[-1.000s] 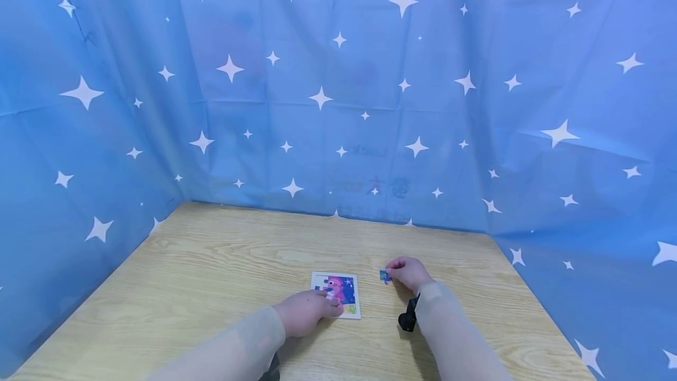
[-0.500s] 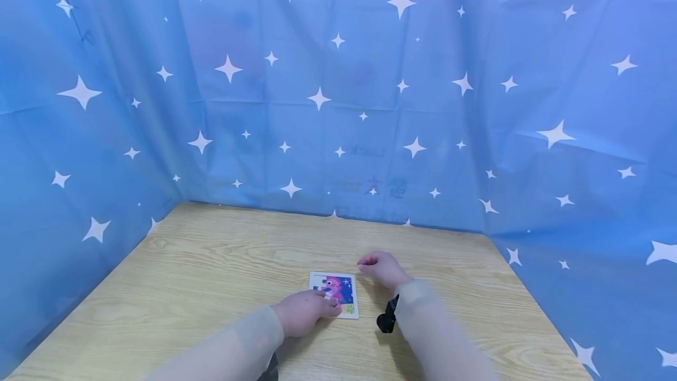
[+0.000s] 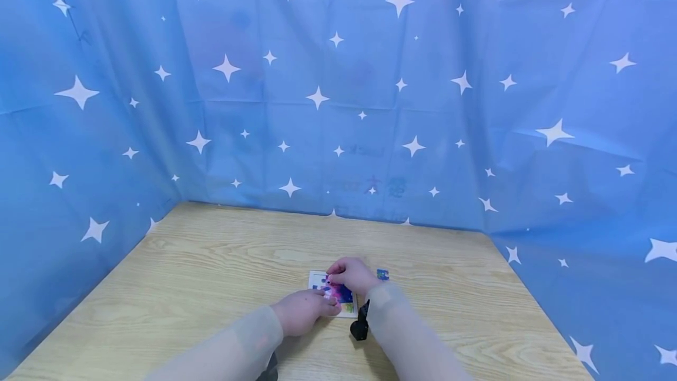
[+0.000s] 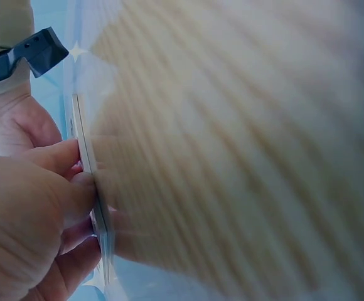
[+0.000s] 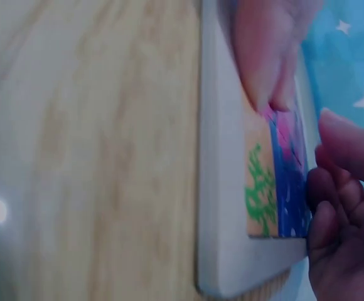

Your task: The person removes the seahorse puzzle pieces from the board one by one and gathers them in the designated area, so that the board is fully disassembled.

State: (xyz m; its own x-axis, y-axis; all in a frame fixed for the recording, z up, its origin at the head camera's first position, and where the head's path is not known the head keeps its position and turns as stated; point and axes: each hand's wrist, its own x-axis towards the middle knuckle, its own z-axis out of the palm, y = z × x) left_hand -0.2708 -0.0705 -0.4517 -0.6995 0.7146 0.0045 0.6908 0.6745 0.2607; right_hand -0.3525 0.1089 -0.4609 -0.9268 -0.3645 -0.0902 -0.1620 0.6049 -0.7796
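A small jigsaw puzzle in a white frame [image 3: 347,314], with a pink sea creature on dark blue, lies on the wooden table. My left hand [image 3: 301,311] holds its lower left side. In the left wrist view the left thumb [image 4: 81,194] is at the frame's edge, the fingers over the top. My right hand [image 3: 355,276] reaches over the upper part, fingertips right at the pink head. In the right wrist view its fingers [image 5: 351,147] are bent with thumb and forefinger apart, nothing visible between them. A loose blue puzzle piece [image 3: 383,274] lies just right of that hand.
Light wood tabletop [image 3: 227,257] surrounds the puzzle. Blue curtains [image 3: 338,75] with white stars hang behind it and along both sides. A black wrist camera [image 3: 359,326] sits under the right sleeve, close to the frame's right side.
My right hand has left the loose blue piece, which was at its fingertips, and has moved left over the puzzle's top. The left hand stays in place on the puzzle.
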